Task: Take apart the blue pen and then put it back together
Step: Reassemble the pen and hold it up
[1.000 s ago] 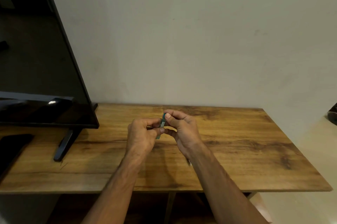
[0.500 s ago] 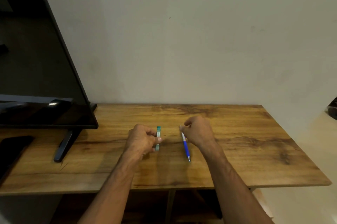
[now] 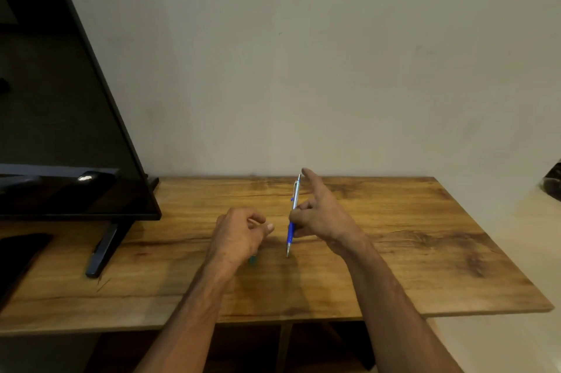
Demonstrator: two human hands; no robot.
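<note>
Right grip (image 3: 321,218) has the blue pen (image 3: 290,233) pinched about mid-barrel between thumb and curled fingers, while the index finger (image 3: 308,178) points straight up beside the silver clip end. The pen stands nearly upright, tip down, just above or barely touching the desk (image 3: 425,251); I can't tell which. Its silver upper half rises above the pinch and its blue lower barrel hangs below it.

Left grip (image 3: 238,236) is curled up close beside it, apparently closed round a small teal piece (image 3: 252,259), with only the end peeping out under the hand. I can't say whether that piece belongs to the pen.

On handling, this looks like a light, stiff plastic pen, smooth and a bit slippery on the silver half. The thin tip and whatever sits inside are likely small and easy to drop. The best purchase is probably one grip on the blue lower barrel and the other on the silver upper half, twisting either side of the joint. The pinch now sits roughly on that joint, so it would need to shift. Keeping the pen low over the desk means loose parts won't roll far.
</note>
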